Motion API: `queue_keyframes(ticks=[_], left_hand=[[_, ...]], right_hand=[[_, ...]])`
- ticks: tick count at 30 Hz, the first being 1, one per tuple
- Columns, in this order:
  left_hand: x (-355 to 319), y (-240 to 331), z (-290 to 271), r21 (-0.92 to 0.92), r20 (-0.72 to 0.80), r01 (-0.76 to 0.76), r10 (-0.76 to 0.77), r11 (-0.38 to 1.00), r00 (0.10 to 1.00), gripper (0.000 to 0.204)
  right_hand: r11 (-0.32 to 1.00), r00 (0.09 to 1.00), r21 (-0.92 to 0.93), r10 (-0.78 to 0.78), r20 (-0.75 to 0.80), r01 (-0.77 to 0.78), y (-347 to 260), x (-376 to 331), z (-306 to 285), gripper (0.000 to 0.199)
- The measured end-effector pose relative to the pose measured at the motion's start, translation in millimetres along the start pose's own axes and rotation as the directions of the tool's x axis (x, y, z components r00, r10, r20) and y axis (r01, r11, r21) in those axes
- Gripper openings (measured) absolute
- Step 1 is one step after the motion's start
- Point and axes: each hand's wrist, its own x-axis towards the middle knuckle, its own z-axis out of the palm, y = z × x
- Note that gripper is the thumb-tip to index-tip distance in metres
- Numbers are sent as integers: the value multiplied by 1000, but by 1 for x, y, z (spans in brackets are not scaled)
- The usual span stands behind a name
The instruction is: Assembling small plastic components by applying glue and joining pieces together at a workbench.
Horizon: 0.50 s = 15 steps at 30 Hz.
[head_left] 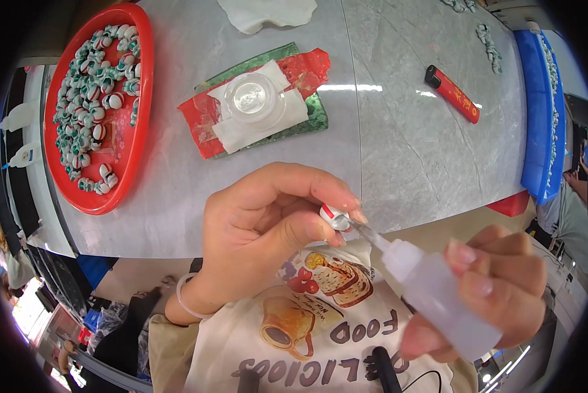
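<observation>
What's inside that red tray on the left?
The red tray holds many small green-and-white pieces, some red-striped. Some of its floor shows; the rest is covered.

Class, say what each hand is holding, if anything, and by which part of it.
The left hand pinches a small white red-striped piece by its sides. The right hand holds a translucent squeeze bottle around its body.

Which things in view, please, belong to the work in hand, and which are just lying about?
In use:
White red-striped piece, in the left hand
Squeeze bottle, in the right hand, aimed at the piece
Probably the red tray of similar small pieces

Apparently lying about:
Red black-capped stick
White sheet
Clear container, though its role is unclear
</observation>
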Motion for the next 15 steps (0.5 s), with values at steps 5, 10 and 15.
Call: queue_keyframes(ticks=[5, 10, 15], left_hand=[[1, -9, -18, -164, 217, -50, 86, 985, 972, 19], [4, -5, -11, -198, 214, -10, 53, 980, 975, 18], [2, -2, -14, -113, 189, 7, 15, 994, 982, 18]], right_hand=[[921, 952, 351, 246, -184, -170, 24, -2, -4, 44], [781, 830, 542, 500, -248, -309, 47, 12, 15, 39], [960, 956, 176, 246, -163, -217, 71, 37, 44, 41]])
